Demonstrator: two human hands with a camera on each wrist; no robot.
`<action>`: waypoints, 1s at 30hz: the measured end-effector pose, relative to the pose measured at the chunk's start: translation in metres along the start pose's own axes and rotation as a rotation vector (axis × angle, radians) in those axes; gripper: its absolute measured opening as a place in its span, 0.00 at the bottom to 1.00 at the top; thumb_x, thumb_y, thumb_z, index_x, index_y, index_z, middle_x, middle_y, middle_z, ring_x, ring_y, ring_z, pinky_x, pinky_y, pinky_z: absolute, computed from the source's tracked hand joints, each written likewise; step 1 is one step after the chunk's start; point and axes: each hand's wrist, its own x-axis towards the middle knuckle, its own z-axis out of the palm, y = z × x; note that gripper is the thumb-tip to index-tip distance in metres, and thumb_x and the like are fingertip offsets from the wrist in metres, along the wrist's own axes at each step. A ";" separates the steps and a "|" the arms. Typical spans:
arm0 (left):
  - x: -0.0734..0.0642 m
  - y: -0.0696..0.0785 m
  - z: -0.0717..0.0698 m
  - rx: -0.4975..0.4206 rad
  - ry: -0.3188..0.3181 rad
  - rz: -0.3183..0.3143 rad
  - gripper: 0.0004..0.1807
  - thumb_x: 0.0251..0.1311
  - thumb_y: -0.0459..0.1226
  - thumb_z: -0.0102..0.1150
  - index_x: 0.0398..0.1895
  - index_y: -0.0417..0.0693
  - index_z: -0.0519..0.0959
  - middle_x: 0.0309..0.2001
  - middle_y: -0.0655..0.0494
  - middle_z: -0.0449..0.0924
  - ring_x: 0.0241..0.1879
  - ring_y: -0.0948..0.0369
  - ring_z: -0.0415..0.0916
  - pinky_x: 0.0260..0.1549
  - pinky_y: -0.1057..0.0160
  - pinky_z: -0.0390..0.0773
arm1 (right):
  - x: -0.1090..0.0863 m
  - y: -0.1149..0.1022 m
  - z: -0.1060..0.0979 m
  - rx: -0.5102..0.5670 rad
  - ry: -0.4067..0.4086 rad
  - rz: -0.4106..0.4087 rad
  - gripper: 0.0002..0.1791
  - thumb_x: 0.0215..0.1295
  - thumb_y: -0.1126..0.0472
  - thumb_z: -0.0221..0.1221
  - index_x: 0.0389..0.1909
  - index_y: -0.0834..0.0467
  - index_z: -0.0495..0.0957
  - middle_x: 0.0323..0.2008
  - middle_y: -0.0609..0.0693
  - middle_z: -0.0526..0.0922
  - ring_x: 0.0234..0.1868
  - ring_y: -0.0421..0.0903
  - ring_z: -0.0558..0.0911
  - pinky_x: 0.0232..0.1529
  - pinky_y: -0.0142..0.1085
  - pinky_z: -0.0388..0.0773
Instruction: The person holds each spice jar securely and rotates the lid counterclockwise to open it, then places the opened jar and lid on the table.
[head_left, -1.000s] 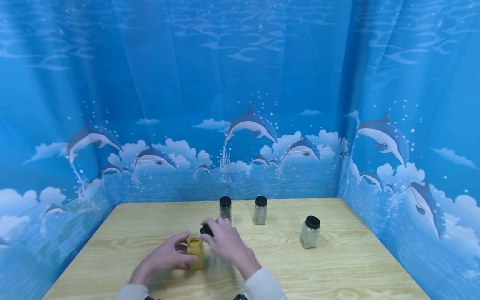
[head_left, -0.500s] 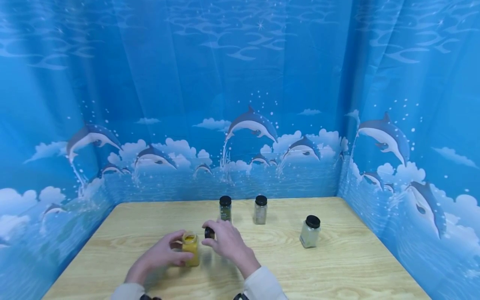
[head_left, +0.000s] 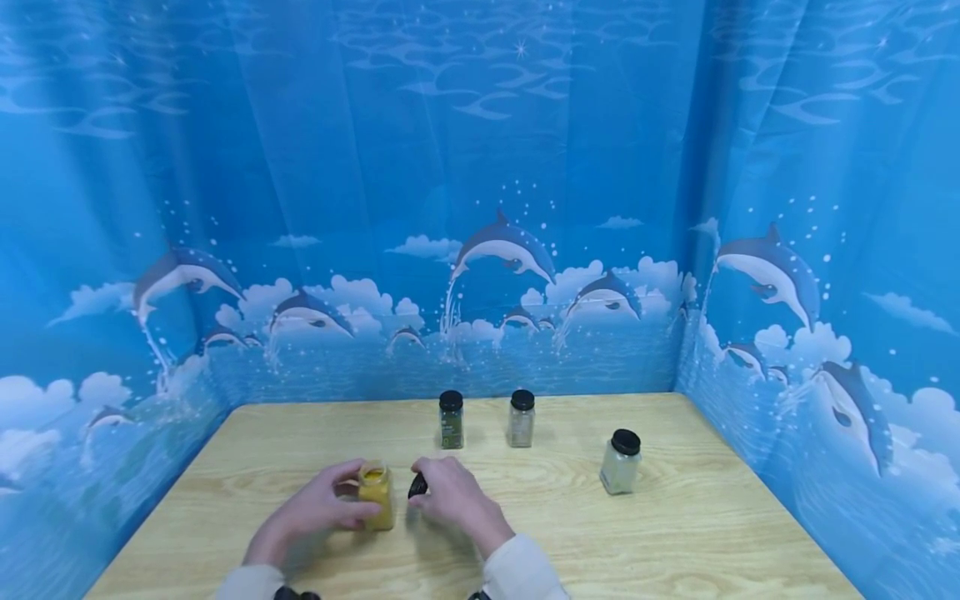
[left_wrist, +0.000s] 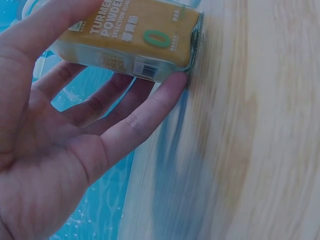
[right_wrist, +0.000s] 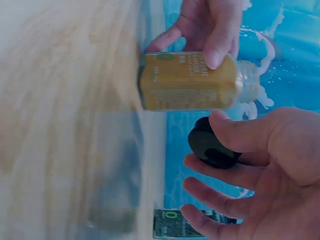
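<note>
My left hand [head_left: 322,504] holds a glass jar of yellow powder [head_left: 377,500] upright, thumb on the near side and fingers behind. Its label reads turmeric powder in the left wrist view, where the forefinger-to-thumb grip spans the jar [left_wrist: 140,35]. The mouth is uncapped and yellow powder shows inside. Just to the right, my right hand [head_left: 456,498] pinches a black screw lid [head_left: 417,486] between thumb and fingers. In the right wrist view the lid [right_wrist: 212,145] is tipped on edge, apart from the jar, and the other fingers are spread.
Farther back on the wooden table [head_left: 712,533] stand a capped jar with green contents [head_left: 452,427] and a capped jar with pale contents [head_left: 522,427]. Another capped pale jar [head_left: 620,468] is at the right. A blue dolphin-print curtain [head_left: 480,167] surrounds the table.
The left hand has shifted left with the turmeric jar. The lid, near the jar's mouth a second ago, has moved away to the right and lower in the right hand, turning on edge.
</note>
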 end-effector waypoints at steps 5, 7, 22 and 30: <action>-0.001 -0.001 -0.003 0.008 0.003 -0.017 0.53 0.60 0.37 0.73 0.76 0.20 0.48 0.63 0.23 0.71 0.58 0.44 0.79 0.46 0.53 0.90 | 0.001 -0.001 0.011 -0.007 -0.030 0.005 0.20 0.57 0.56 0.75 0.50 0.57 0.85 0.48 0.52 0.89 0.51 0.50 0.85 0.56 0.42 0.84; -0.001 -0.001 -0.003 0.012 0.002 -0.021 0.53 0.60 0.37 0.73 0.76 0.20 0.47 0.63 0.23 0.71 0.58 0.44 0.79 0.46 0.53 0.89 | 0.001 -0.003 0.015 -0.009 -0.038 0.018 0.22 0.56 0.55 0.76 0.51 0.56 0.84 0.48 0.52 0.89 0.52 0.50 0.85 0.57 0.43 0.84; -0.004 0.005 -0.005 0.032 0.013 -0.063 0.54 0.59 0.39 0.74 0.76 0.22 0.48 0.63 0.25 0.71 0.58 0.45 0.78 0.47 0.54 0.89 | 0.002 -0.002 0.027 -0.043 -0.069 0.035 0.25 0.53 0.51 0.76 0.53 0.55 0.86 0.49 0.50 0.89 0.51 0.47 0.83 0.58 0.39 0.81; -0.005 0.004 -0.007 0.008 0.002 -0.065 0.52 0.59 0.37 0.73 0.76 0.23 0.50 0.62 0.27 0.72 0.58 0.46 0.78 0.48 0.53 0.89 | 0.002 -0.002 0.025 -0.041 -0.118 0.009 0.23 0.50 0.60 0.77 0.50 0.57 0.86 0.47 0.50 0.87 0.49 0.45 0.83 0.55 0.35 0.83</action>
